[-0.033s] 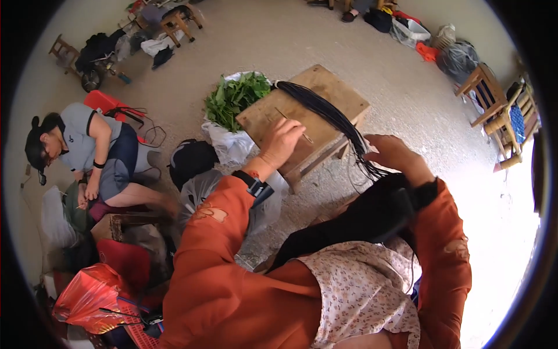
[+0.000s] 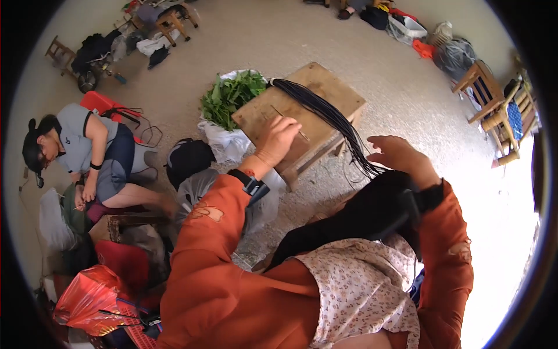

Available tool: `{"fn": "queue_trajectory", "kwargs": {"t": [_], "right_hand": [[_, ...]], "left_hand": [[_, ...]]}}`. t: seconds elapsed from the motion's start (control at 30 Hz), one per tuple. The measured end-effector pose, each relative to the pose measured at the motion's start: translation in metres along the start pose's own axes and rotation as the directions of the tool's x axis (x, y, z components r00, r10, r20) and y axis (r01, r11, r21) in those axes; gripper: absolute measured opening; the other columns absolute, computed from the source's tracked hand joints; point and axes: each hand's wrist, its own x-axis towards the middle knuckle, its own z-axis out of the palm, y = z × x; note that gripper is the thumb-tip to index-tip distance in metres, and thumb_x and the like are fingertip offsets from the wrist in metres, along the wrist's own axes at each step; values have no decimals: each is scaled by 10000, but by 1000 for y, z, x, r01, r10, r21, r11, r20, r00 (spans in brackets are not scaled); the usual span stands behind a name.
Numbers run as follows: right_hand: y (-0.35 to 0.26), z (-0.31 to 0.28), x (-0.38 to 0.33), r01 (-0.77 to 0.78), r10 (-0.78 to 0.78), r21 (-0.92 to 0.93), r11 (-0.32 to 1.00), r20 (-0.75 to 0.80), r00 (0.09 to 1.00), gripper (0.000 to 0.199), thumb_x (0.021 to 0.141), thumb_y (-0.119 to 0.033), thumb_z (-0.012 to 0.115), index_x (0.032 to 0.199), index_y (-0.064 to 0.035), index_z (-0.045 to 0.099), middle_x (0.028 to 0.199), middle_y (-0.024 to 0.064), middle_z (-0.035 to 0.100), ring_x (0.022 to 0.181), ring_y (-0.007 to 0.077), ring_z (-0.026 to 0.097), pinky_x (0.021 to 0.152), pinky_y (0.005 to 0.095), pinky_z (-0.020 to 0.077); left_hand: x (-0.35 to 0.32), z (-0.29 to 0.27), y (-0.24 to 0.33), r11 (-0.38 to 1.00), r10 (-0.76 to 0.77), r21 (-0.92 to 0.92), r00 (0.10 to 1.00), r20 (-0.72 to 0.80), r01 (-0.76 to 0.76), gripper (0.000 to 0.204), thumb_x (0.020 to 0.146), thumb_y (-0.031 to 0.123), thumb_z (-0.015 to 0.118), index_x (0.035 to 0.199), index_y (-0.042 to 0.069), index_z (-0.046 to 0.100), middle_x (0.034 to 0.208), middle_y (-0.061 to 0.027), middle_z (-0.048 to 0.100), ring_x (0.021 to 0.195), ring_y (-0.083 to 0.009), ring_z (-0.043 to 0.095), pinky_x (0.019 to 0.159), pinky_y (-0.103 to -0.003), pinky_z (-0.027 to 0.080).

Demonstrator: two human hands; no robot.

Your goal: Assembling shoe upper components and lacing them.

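Note:
A bundle of long dark strands [image 2: 317,104] lies across a low wooden stool [image 2: 308,74], bound at its far end. Its loose ends droop over the right edge toward the black cloth on my lap [image 2: 349,212]. My left hand [image 2: 279,139] is over the stool's near left part, fingers bent and closed around a thin stick [image 2: 275,109] whose two ends stick out past them. To the right of the hanging strands, my right hand [image 2: 401,158] is raised with fingers curved and thumb apart. I see nothing clear between them.
Green leaves [image 2: 232,96] fill a white bag left of the stool. A dark backpack [image 2: 189,160] and clear plastic bags stand nearer. At left a seated person [image 2: 96,145] works beside a red chair [image 2: 96,102]. Wooden chairs [image 2: 482,87] line the right wall.
The whole view has shifted slightly. My right hand is a little farther right of the strands, its thumb and fingers slightly more apart. My left hand stays at the stool.

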Motion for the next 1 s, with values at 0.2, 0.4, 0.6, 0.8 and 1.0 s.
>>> {"fn": "queue_trajectory", "kwargs": {"t": [0.2,0.4,0.6,0.8,1.0], "right_hand": [[18,-15,-126,-80,114,557,827,-27,993,409,887,-147,658,1259,-6,566,1031,119,680,921,181,645,813,308,517],[13,40,-225,-176,312,547,819,-166,936,360,836,-61,695,1181,-7,609,1076,101,654,980,195,621,838,322,498],[-5,67,-255,-28,98,196,980,-356,929,363,796,-131,730,1120,-3,624,1146,161,626,1070,344,586,907,399,475],[-11,62,-290,-129,292,529,839,-238,926,345,844,-82,692,1169,3,613,1091,139,667,1015,270,637,879,368,498],[-15,57,-272,99,607,926,364,-316,729,379,972,-242,580,1245,21,572,1086,130,668,945,178,655,814,290,518]], "left_hand": [[-9,-3,6,981,-143,-128,990,7,142,233,796,19,655,1027,36,670,1083,-118,615,973,-300,582,864,-387,474],[13,-9,74,988,77,-141,991,106,-61,304,786,41,664,1090,53,659,1173,-102,596,1081,-281,572,906,-378,471],[32,77,146,930,362,-61,873,326,-362,569,850,19,515,1406,84,413,1461,-110,400,1398,-274,307,1139,-457,224],[4,114,122,927,287,-93,527,800,-364,338,803,174,654,1130,85,659,1365,-116,499,1352,-285,367,1124,-484,215],[44,52,174,758,131,-554,751,647,345,243,874,157,659,1086,43,684,1044,-87,696,908,-196,658,772,-311,513]]}}
